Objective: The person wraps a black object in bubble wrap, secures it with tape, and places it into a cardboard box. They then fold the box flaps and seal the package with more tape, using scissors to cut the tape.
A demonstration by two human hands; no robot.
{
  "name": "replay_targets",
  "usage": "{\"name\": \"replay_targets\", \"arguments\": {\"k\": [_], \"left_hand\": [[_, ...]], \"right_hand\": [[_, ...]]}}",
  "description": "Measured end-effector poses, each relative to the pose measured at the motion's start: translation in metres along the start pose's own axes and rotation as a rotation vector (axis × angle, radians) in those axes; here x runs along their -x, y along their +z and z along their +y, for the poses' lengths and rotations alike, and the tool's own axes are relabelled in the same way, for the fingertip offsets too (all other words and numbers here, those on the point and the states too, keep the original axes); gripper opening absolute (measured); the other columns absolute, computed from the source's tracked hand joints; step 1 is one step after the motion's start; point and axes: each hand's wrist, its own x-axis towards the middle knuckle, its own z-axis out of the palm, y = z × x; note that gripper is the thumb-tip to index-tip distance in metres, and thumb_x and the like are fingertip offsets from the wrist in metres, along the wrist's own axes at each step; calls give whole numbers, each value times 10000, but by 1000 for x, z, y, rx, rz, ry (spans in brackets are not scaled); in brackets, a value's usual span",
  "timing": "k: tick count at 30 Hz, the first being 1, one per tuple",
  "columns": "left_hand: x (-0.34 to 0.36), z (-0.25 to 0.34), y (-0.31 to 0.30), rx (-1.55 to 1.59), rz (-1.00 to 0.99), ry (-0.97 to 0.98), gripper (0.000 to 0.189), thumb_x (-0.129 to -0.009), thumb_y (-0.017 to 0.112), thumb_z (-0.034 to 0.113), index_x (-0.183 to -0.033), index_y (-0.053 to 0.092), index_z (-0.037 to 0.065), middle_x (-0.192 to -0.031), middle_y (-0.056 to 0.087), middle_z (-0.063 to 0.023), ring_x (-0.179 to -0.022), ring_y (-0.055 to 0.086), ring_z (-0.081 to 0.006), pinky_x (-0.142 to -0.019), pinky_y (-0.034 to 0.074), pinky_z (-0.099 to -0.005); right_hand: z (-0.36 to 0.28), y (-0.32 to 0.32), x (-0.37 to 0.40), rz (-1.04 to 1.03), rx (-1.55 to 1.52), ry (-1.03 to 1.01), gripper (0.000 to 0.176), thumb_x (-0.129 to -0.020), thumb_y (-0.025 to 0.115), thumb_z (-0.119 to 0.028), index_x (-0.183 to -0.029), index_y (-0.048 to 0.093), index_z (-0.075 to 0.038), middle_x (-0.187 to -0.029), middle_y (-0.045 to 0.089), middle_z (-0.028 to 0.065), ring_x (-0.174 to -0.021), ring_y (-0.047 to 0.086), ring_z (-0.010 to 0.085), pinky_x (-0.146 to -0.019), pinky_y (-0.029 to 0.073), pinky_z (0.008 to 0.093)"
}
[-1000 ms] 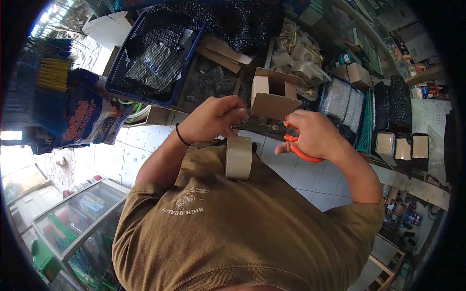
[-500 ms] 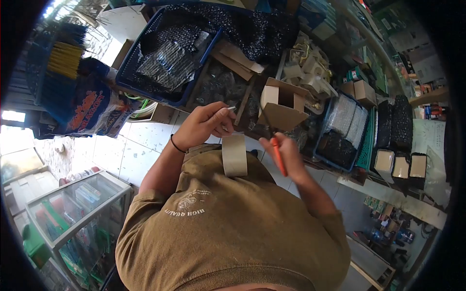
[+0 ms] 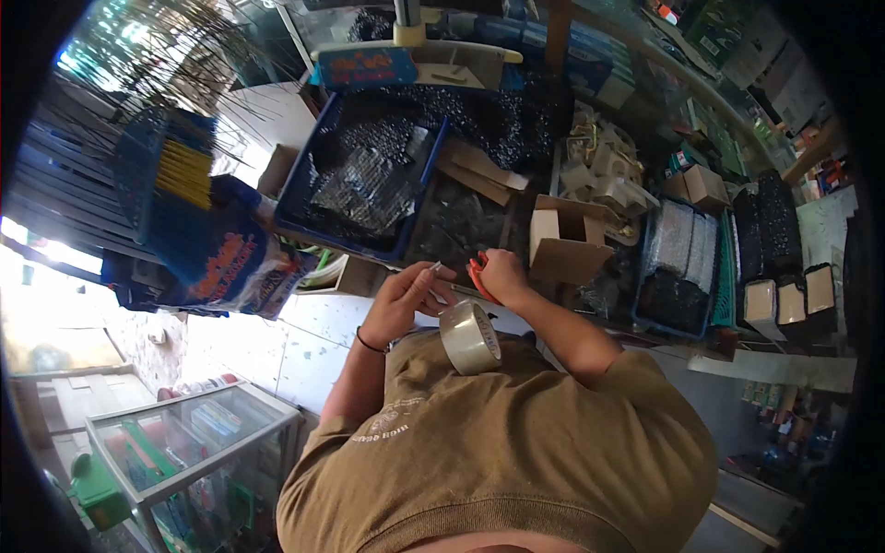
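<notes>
Orange-handled scissors (image 3: pixel 476 276) sit in your right hand (image 3: pixel 505 275), fingers curled round the handles; the blades are mostly hidden. Shiny tan tape roll (image 3: pixel 470 337) lies against your shirt (image 3: pixel 516 442), just below both hands. Left hand (image 3: pixel 404 302), wrist raised, pinches a small pale strip (image 3: pixel 434 267) between thumb and fingertips. Hands close together at the counter (image 3: pixel 479 217) edge; open cardboard box (image 3: pixel 567 244) just beyond the right.

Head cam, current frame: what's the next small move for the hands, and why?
Probably swing the scissors in the right hand over to the thin pale strip and snip. The left hand pinches that strip up, close beside the scissors, with the tape roll just below.
</notes>
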Motion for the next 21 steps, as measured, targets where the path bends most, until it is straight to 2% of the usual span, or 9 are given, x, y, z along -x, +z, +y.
{"name": "replay_targets", "arguments": {"k": [9, 13, 15, 17, 19, 21], "left_hand": [[13, -4, -3, 43, 29, 17, 413, -994, 344, 322, -1157, 517, -15, -850, 647, -87, -692, 624, -104, -642, 516, -210], [15, -5, 0, 35, 20, 7, 426, -992, 348, 332, -1170, 513, -18, -866, 648, -92, -692, 622, -102, -642, 514, -208], [15, -5, 1, 32, 21, -1, 429, -992, 346, 331, -1172, 511, -22, -868, 647, -93, -697, 624, -105, -645, 516, -210], [15, -5, 1, 29, 20, -16, 432, -992, 345, 330, -1174, 509, -25, -869, 647, -95, -703, 627, -107, -649, 518, -211], [15, -2, 4, 5, 20, 8, 453, -988, 340, 348, -1171, 498, -34, -851, 651, -122, -672, 637, -126, -603, 522, -217], [13, -1, 5, -4, 11, 5, 456, -988, 338, 349, -1175, 496, -36, -851, 651, -125, -673, 639, -128, -604, 523, -218]], "right_hand": [[-14, -4, -40, -78, 302, -90, 289, -768, 664, -286, -960, 646, -70, -1044, 606, 138, -964, 606, 317, -822, 500, 408], [-5, 5, -51, -127, 313, -76, 310, -760, 672, -288, -979, 643, -71, -1070, 600, 136, -977, 602, 311, -828, 500, 401], [-4, 5, -52, -164, 360, -110, 398, -752, 677, -333, -1016, 609, -43, -1079, 585, 158, -1003, 583, 324, -833, 492, 406], [-5, 2, -46, -158, 306, -124, 410, -746, 684, -333, -1025, 604, -44, -1084, 581, 163, -1000, 582, 330, -832, 492, 406], [-6, 2, -41, -152, 253, -133, 423, -740, 692, -332, -1035, 598, -44, -1089, 577, 168, -997, 582, 335, -832, 492, 406], [-7, 4, -42, -90, 276, -122, 313, -760, 676, -304, -960, 641, -66, -1060, 604, 141, -940, 609, 313, -822, 498, 397]]}}
